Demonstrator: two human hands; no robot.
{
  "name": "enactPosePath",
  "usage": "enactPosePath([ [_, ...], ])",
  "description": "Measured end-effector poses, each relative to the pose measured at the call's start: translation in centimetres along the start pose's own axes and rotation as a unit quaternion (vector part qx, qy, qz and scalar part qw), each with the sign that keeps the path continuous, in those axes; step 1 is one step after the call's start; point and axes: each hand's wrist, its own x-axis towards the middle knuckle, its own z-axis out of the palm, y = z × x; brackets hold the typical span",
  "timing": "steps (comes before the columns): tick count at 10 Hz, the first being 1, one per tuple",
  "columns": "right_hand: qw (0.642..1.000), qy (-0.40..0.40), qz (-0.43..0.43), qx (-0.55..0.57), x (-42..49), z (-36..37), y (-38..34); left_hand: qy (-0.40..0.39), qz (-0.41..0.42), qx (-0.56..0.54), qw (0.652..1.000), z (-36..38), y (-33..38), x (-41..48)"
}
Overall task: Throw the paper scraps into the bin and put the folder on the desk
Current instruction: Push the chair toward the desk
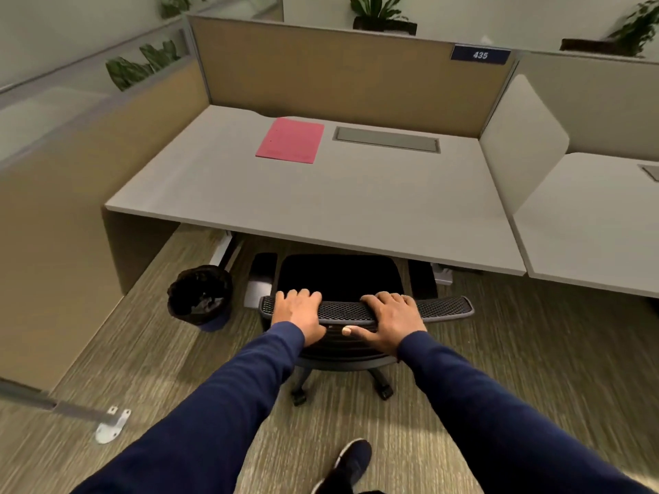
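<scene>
One flat pink paper folder [290, 140] far-left on grey tabletop [321, 197], one black-lined bin [199, 295] holding scraps, left hand [297, 313] and right hand [390, 320] fingers curled over black mesh chair back [442, 306]

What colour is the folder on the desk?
Pink. The folder lies flat on the grey desk, clearest in the head view.

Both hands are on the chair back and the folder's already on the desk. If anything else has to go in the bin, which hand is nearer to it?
Left. The left hand grips the chair back on the side where the bin stands on the floor; the right hand is farther away.
</scene>
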Motion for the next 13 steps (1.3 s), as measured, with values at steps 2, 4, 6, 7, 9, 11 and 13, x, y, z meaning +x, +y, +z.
enactPosePath([
  [2, 0.999, 0.014, -0.02, -0.029, 6.0, -0.5, 3.7, -0.007, -0.002, 0.027, 1.0, -1.1, -4.1, 6.4],
  [4, 0.999, 0.042, -0.016, -0.017, 11.3, -0.8, 3.4, -0.029, 0.015, 0.044, 0.999, -3.0, -6.3, 11.6],
  [6, 1.0, 0.026, -0.011, 0.01, 16.3, -1.8, 3.1, -0.049, -0.005, 0.057, 0.997, -4.6, -7.8, 16.3],
  [7, 1.0, 0.017, 0.002, 0.024, 18.5, -2.5, 2.8, -0.06, -0.015, 0.057, 0.996, -5.6, -8.5, 18.6],
  [9, 0.999, 0.009, 0.022, 0.027, 21.1, -2.7, 1.5, -0.079, -0.011, 0.077, 0.994, -6.5, -10.2, 21.7],
  [11, 1.0, 0.015, 0.027, 0.005, 21.7, -2.8, 0.2, -0.087, 0.044, 0.076, 0.992, -6.5, -12.3, 22.3],
  [13, 0.997, 0.03, 0.052, 0.045, 21.5, -3.5, -0.1, -0.056, 0.143, -0.043, 0.987, -7.2, -13.1, 22.7],
])
